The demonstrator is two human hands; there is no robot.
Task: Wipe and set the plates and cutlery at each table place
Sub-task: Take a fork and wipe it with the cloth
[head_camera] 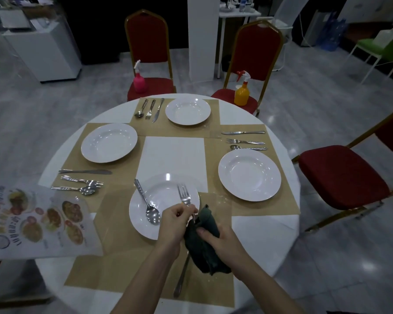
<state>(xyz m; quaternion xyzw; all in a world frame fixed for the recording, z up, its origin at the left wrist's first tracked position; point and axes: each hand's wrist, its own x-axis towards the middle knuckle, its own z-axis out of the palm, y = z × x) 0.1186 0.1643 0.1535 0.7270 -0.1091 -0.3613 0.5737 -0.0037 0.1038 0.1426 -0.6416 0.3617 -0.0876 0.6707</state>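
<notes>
The round white table (281, 227) was laid with tan paper mats (114, 264), flat and matte, and four glossy white plates with wide rims and shallow wells. On the near plate (143, 225) lay a polished steel spoon (146, 203), its bowl toward the person. The left hand (176, 219) pinched a shiny steel fork (184, 197) by its neck, tines pointing away over the plate's right rim. The right hand (218, 239) gripped a dark green cloth (203, 248), soft and crumpled, bunched around the fork's handle just beside the plate. Under the cloth a knife (182, 277) lay on the near mat, its slender handle pointing toward the person. The left plate (109, 142) had a knife, fork and spoon set just near of it; the far plate (187, 111) had its three pieces to its left; the right plate (249, 174) had its three just beyond it. A colourful laminated menu (36, 220) overlapped the table's left edge. On two red-cushioned, gold-framed chairs beyond stood a pink spray bottle (138, 79) and an orange spray bottle (242, 90).
</notes>
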